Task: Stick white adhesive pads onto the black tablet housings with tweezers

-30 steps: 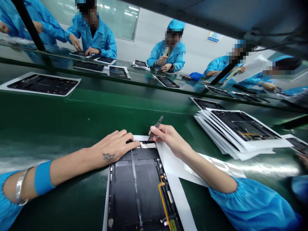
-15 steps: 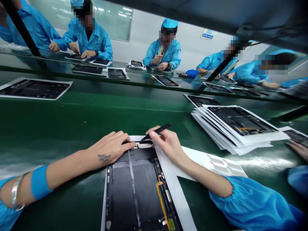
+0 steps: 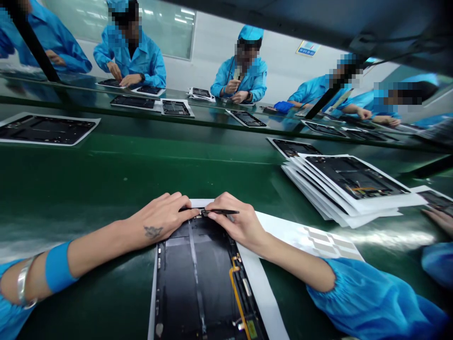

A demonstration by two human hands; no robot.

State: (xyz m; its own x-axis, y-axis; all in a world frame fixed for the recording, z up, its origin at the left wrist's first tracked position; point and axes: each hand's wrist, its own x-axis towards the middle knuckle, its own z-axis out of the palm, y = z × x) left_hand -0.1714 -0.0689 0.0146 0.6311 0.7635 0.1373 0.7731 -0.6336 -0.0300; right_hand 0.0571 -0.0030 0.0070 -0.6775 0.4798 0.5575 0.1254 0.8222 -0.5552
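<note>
- Steadily does it: the left hand (image 3: 164,217), spread on the top edge of the dark tablet back panel (image 3: 198,283), seems best placed to pin it, while the right hand (image 3: 235,223) should hold the black tweezers (image 3: 222,212) low and level.
- Both hands sit together, almost touching at the panel's 12 o'clock edge; the right pinches the tweezers, and the left grips nothing visible.
- Fingers and tweezers cover the small pale strip (image 3: 209,214) there, hiding the tweezer tips.
- The panel lies on a white paper sheet (image 3: 264,288) on the green table (image 3: 106,189), its lower end cut off by the frame.
- Stacked sheets with panels (image 3: 354,189) lie at 2 o'clock.
</note>
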